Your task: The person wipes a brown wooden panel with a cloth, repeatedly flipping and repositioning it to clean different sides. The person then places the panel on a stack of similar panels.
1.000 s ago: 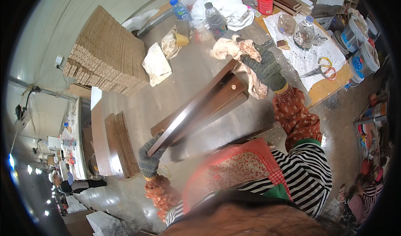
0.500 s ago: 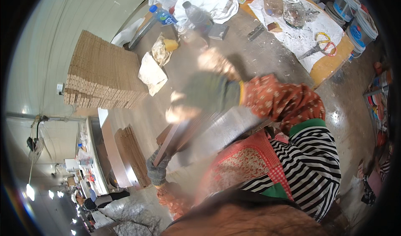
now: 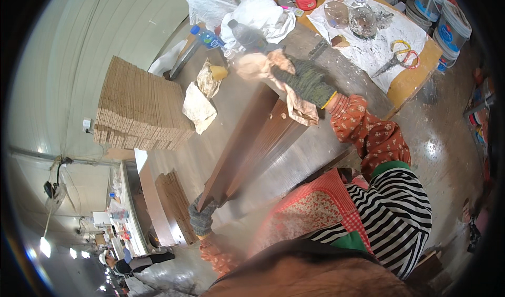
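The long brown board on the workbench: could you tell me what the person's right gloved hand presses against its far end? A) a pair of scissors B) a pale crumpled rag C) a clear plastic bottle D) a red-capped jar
B: the right hand holds a pale crumpled rag against the long brown board, while the scissors lie apart on the paper-covered table.

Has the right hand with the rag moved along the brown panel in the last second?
Yes. The right hand swept down the brown panel, then returned to its far end.

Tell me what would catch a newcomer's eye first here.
Probably the long brown board held slanted mid-picture, the gloved left hand gripping its near end and the gloved right hand pressing a rag on its far end. Next, the tall stack of panels at left.
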Available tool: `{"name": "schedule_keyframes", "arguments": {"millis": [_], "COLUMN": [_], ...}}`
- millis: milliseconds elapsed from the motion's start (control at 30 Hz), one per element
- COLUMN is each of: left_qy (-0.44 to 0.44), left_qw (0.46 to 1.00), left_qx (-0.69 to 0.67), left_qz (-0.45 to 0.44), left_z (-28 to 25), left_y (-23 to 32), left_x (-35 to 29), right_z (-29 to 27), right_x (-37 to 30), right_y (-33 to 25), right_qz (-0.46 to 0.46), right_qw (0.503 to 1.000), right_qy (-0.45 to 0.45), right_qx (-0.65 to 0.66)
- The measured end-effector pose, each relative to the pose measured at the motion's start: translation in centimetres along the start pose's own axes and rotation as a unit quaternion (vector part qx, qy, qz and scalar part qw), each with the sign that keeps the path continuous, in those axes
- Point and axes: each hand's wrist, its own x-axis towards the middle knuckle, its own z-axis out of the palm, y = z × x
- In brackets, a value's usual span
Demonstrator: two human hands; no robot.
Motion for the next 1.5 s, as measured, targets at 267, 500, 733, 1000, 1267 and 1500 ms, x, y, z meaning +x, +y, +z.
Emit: {"name": "schedule_keyframes", "arguments": {"millis": [267, 500, 733, 1000, 1267, 1500], "left_qy": [-0.106, 0.071, 0.140, 0.204, 0.177, 0.193], "left_qw": [0.994, 0.917, 0.846, 0.827, 0.869, 0.822], "left_qx": [-0.018, 0.232, 0.405, 0.393, 0.356, 0.426], "left_qz": [-0.023, 0.316, 0.317, 0.346, 0.296, 0.325], "left_z": [-1.1, 6.0, 12.0, 12.0, 11.8, 12.1], "left_y": [3.2, 12.6, 14.8, 12.3, 12.9, 13.2], "left_x": [1.2, 0.4, 2.8, 4.7, 4.0, 3.5], "right_z": [3.3, 3.6, -3.1, -14.3, -18.4, -18.1], "right_x": [-0.5, 0.2, 1.2, 2.6, 5.7, 5.8], "right_y": [-3.7, -2.0, 3.7, 5.8, 13.1, 10.3], "right_qz": [-0.066, -0.152, -0.053, 0.032, 0.020, 0.017], "right_qw": [0.986, 0.980, 0.984, 0.877, 0.892, 0.887], "right_qy": [-0.052, 0.004, 0.155, 0.061, 0.062, 0.115], "right_qx": [0.143, 0.129, -0.067, -0.475, -0.448, -0.448]}}
